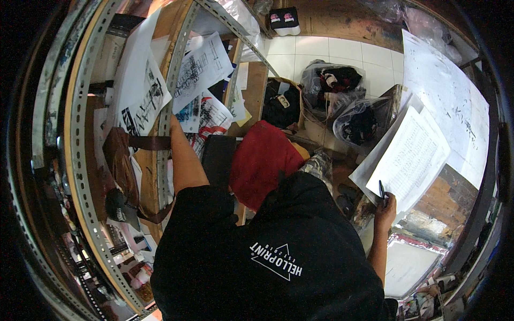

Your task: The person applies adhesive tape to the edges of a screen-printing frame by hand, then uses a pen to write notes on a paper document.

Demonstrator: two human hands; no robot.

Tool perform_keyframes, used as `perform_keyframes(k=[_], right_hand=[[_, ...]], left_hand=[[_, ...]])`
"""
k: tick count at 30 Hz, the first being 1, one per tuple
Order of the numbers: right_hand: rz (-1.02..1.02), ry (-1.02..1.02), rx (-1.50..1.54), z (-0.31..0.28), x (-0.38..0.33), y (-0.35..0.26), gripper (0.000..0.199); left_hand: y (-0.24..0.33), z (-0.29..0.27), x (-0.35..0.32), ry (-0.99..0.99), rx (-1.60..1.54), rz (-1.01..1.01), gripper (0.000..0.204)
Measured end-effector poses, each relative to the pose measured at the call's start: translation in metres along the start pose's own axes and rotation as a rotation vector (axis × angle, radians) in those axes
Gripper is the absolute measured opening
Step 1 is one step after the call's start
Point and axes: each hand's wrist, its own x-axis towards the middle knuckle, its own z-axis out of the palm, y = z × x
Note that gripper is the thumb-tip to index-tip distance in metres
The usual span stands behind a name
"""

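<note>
A black pen (382,189) is gripped in my right hand (385,209), over the lower left edge of a stack of white sheets (412,150). Ruled rows of small print cover the top sheet. Whether my fingers also pinch the paper, I cannot make out. My left forearm (188,160) reaches up to the metal shelf rack (179,59), and its hand is hidden behind the rack's upright. Close to that wrist lie loose printed sheets (201,72) with black designs and a long white sheet with large black lettering (147,91). A brown strap bag (119,155) hangs there too.
Red cloth (265,160) lies in front of me beside a dark box-like thing (216,160). Clear plastic bags of dark cloth (334,80) stand on the tiled floor. A large white board (450,101) and a framed screen (409,265) are at the right.
</note>
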Motion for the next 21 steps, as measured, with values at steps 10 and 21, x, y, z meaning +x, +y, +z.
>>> perform_keyframes(k=[10, 21], right_hand=[[0.057, -0.029, -0.035, 0.0026, -0.0001, 0.0039, 0.028], [0.044, -0.020, -0.014, 0.0046, -0.0009, 0.0100, 0.029]], left_hand=[[-0.0007, -0.0023, 0.0047, 0.007, -0.001, -0.007, 0.035], [-0.0022, -0.0023, 0.0028, 0.008, -0.014, -0.026, 0.035]])
